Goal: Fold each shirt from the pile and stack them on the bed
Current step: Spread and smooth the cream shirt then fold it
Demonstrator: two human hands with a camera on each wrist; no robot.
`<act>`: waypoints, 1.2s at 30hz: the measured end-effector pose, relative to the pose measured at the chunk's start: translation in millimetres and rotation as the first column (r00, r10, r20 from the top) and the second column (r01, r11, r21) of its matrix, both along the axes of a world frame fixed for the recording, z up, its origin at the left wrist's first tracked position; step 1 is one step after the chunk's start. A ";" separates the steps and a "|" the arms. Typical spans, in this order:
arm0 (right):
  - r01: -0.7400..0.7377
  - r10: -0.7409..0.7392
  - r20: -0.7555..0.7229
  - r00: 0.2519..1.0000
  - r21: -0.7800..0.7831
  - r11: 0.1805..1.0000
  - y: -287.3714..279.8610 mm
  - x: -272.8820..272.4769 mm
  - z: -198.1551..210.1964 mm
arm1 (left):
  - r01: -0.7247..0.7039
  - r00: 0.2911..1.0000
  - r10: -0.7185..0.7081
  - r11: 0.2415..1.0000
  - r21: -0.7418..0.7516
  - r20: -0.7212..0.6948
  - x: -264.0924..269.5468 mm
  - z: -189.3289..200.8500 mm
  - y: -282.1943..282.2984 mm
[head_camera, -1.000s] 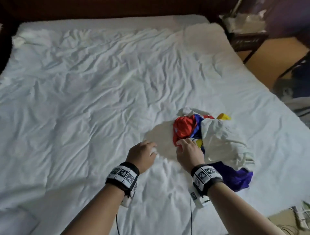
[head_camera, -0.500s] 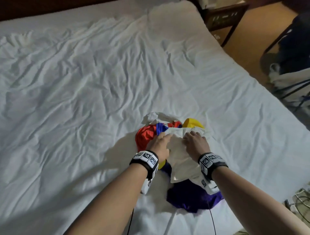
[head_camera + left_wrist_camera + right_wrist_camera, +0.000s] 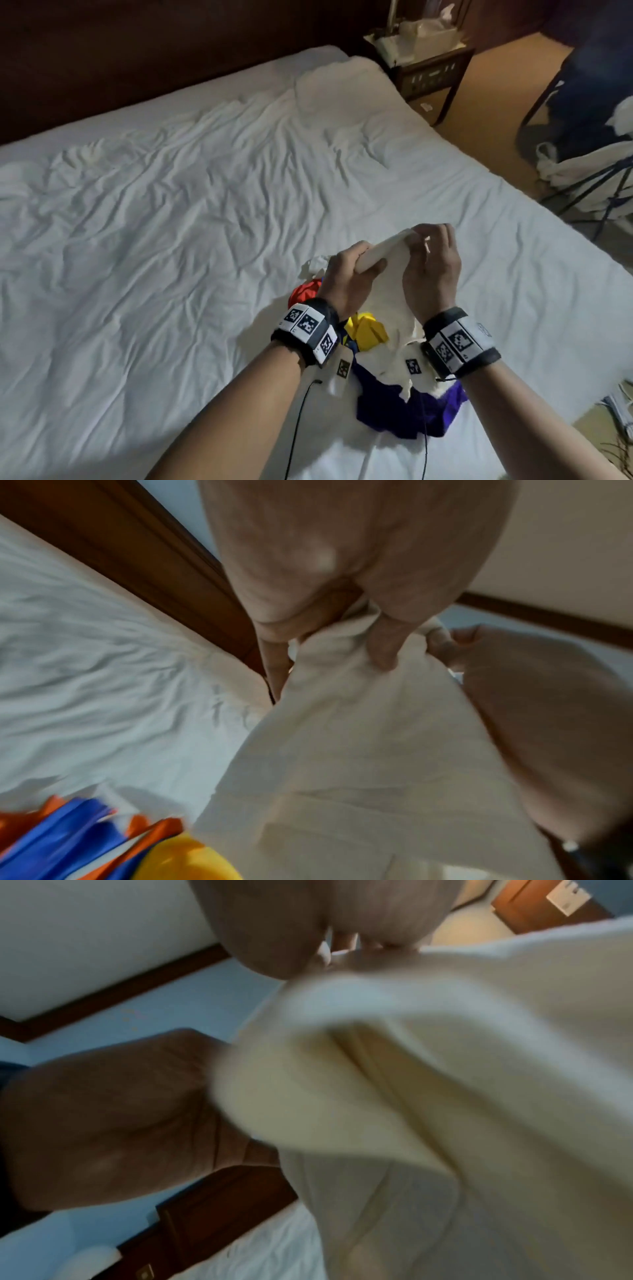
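Lifting: both hands hold one cream shirt point(image 3: 390, 294) up above the pile point(image 3: 383, 370), near the bed's point(image 3: 171, 240) right edge.
Left grip: the left hand point(image 3: 346, 277) has its fingers curled round a bunched edge of the cream shirt (the left wrist view shows fingers point(image 3: 383, 642) dug into the cloth).
Right grip: the right hand point(image 3: 431, 274) pinches the same top edge just beside the left, fingertips closed on the fabric.
Shirt's lie: it hangs straight down from the two grips, long axis near vertical, its lower end trailing onto the purple garment point(image 3: 404, 411) at the near side of the pile.
Hands to each other: close together on one stretch of edge, the right a little higher and farther from the body.
Pile: red point(image 3: 305, 294), yellow point(image 3: 366, 329) and purple cloth lie crumpled below the wrists (how many shirts, I cannot tell).
Open sheet: the broad bare stretch of the bed lies to the left and ahead of the grips.
Next move, as I judge it: the hands must part along the edge to spread the shirt, then carry it leftward; the left hand is nearer that space.
Risk: the trailing hem may drag pile items along.
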State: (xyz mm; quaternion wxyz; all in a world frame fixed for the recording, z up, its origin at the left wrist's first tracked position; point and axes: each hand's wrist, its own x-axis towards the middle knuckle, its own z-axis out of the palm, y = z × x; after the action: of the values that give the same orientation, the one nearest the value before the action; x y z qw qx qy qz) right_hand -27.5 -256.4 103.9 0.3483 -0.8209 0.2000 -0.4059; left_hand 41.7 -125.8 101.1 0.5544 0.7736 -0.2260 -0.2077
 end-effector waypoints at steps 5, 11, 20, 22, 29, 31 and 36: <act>-0.030 0.026 0.145 0.989 0.022 0.999 26.9 10.3 82.0 | 0.001 0.997 -0.014 0.986 -0.168 -0.074 -13.8 63.0 29.8; -0.383 0.345 0.243 0.907 0.129 0.915 78.8 17.4 185.5 | -0.091 0.996 0.086 0.978 -0.188 -0.035 -29.0 137.7 85.3; -0.546 0.561 0.117 0.819 -0.143 0.826 196.2 -43.4 160.5 | -0.394 0.832 0.520 0.801 -0.452 0.196 -40.4 250.7 201.5; -0.501 0.532 0.178 0.828 -0.194 0.844 222.8 -45.1 159.8 | -0.369 0.813 0.503 0.834 -0.409 0.293 -51.3 262.1 228.0; -0.687 0.674 0.142 0.725 0.089 0.721 267.6 -48.5 185.2 | -0.436 0.732 0.521 0.853 -0.286 0.439 -64.7 254.8 343.5; -0.696 0.686 0.138 0.714 0.237 0.677 270.0 -42.7 197.0 | -0.446 0.770 0.464 0.882 -0.150 0.438 -65.4 243.2 376.9; -0.738 0.766 -0.019 0.643 0.253 0.626 309.1 -32.9 225.6 | -0.323 0.894 0.241 0.931 0.170 0.379 -79.6 215.9 418.8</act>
State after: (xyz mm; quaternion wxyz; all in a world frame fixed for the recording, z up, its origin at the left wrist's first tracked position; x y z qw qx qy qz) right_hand -60.4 52.7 329.5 0.5621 -0.8084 -0.0962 -0.1460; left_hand -37.9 293.0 317.0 0.4368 0.8812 -0.1809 -0.0076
